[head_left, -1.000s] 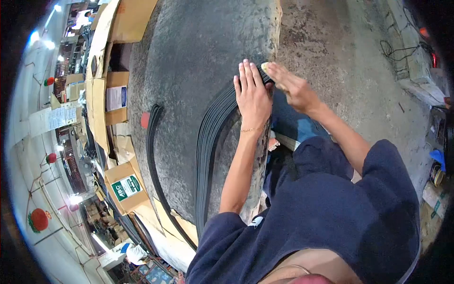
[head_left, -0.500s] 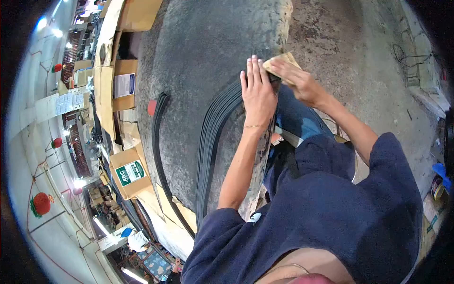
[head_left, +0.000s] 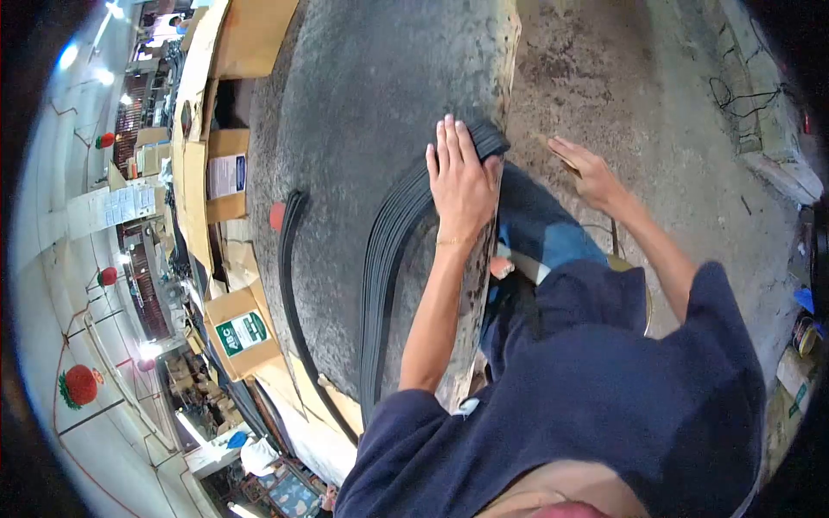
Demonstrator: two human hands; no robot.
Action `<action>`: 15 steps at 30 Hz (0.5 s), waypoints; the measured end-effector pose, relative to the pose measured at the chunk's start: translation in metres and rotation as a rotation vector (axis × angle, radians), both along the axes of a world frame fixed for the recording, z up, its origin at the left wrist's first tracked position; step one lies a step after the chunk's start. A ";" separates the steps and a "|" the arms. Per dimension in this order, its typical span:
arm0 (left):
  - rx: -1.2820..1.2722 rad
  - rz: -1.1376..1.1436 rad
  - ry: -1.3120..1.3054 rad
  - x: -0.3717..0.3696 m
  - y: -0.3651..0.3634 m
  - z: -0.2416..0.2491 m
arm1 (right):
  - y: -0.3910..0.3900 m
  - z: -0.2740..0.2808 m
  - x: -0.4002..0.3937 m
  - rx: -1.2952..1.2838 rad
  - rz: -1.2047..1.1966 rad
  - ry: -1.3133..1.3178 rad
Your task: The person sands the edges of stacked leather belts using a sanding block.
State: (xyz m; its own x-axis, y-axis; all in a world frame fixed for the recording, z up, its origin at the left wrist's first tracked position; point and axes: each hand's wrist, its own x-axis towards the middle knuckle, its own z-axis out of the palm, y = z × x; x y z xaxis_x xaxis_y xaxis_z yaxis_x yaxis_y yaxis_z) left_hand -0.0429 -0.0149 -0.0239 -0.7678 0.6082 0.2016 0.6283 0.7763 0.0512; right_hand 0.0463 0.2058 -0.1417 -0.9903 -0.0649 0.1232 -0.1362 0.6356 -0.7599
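Observation:
A thick bundle of black rubber-like strips [head_left: 380,259] curves across the dark worktable [head_left: 345,95], its end at the table's right edge. My left hand [head_left: 460,186] lies on the bundle near that end, fingers stretched out, pressing from above. Off the table edge, to the right of the bundle's end, my right hand [head_left: 591,173] is in the air with a thin tan flat piece [head_left: 563,157], seen nearly edge-on, in its fingers. A smaller black bundle [head_left: 289,259] lies further left on the table.
Beside the small bundle is a red object [head_left: 277,216]. Along the table's far side stand open cardboard boxes [head_left: 226,177], one with a green label [head_left: 242,333]. Concrete floor [head_left: 691,173] lies to the right, with a dark wire [head_left: 734,102] on it.
My right hand has moved right, away from the bundle's end, with the tan piece now edge-on. My left hand has shifted slightly down and left, and more of the bundle's end shows.

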 end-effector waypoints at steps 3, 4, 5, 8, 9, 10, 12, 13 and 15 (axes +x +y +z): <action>-0.025 0.014 -0.016 0.010 -0.007 -0.002 | -0.019 0.056 0.001 -0.247 -0.113 0.156; 0.000 0.002 0.001 0.001 0.000 0.001 | -0.022 0.081 -0.021 -0.294 -0.100 0.358; -0.004 0.000 0.002 0.000 -0.001 -0.001 | -0.034 0.072 -0.037 -0.088 -0.047 0.424; -0.039 -0.039 0.009 -0.002 -0.005 -0.001 | -0.051 0.077 -0.053 0.011 0.101 0.343; -0.034 -0.035 -0.008 -0.001 -0.005 0.000 | -0.042 0.084 -0.058 0.071 0.171 0.342; -0.032 -0.039 -0.003 -0.002 -0.004 0.000 | -0.035 0.088 -0.063 0.131 0.247 0.337; 0.001 -0.017 -0.009 -0.001 -0.002 -0.001 | -0.026 0.088 -0.075 0.150 0.289 0.359; -0.002 -0.023 0.000 -0.001 -0.003 -0.001 | -0.023 0.087 -0.079 0.162 0.331 0.376; -0.010 -0.012 -0.009 0.000 -0.003 -0.001 | -0.023 0.080 -0.078 0.168 0.375 0.392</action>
State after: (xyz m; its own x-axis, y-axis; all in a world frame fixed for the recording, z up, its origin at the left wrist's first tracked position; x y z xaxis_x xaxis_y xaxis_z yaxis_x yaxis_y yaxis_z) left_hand -0.0431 -0.0175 -0.0248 -0.7620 0.6197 0.1881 0.6375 0.7689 0.0493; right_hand -0.0322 0.1823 -0.0619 -0.7779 -0.4540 0.4344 -0.6275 0.5968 -0.5000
